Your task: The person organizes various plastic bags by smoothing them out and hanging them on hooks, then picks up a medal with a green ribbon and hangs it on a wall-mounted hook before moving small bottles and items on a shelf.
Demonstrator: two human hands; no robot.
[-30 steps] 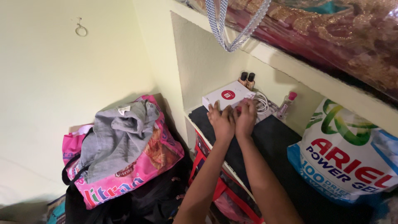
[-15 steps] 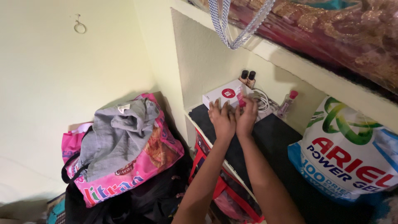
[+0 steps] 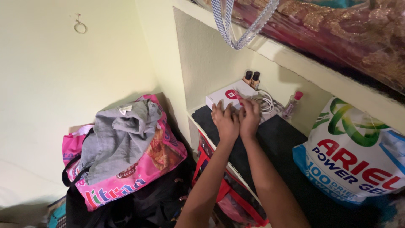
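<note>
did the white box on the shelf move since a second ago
No. The white box sits in the same spot beside the two small dark-capped bottles, with both hands at its near edge as before.

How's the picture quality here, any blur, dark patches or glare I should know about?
Head view: soft, dim indoor light; the left hand and right hand are fairly sharp on the white box. The dark shelf mat loses detail in shadow, glare streaks the plastic-wrapped fabric above, and the bottom corners fall dark.
</note>
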